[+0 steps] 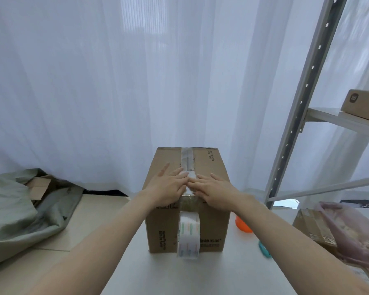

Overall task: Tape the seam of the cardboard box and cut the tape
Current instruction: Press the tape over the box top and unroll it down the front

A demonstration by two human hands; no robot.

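Note:
A brown cardboard box [209,226] stands on a white table [179,277] in front of me. A strip of clear tape [187,159] runs along its top seam from the far edge to the near edge. The tape roll [189,236] hangs down the box's front face, still joined to the strip. My left hand [168,186] lies flat on the box top, left of the seam, fingers spread onto the tape. My right hand [215,188] lies flat on the right side, fingertips on the tape. Neither hand holds anything.
An orange object [243,225] and a teal tool [264,250] lie on the table right of the box. A metal shelf rack [303,107] stands at the right with a box [362,104] on it. A bagged box [337,233] sits lower right. Grey-green cloth [19,213] lies on the floor, left.

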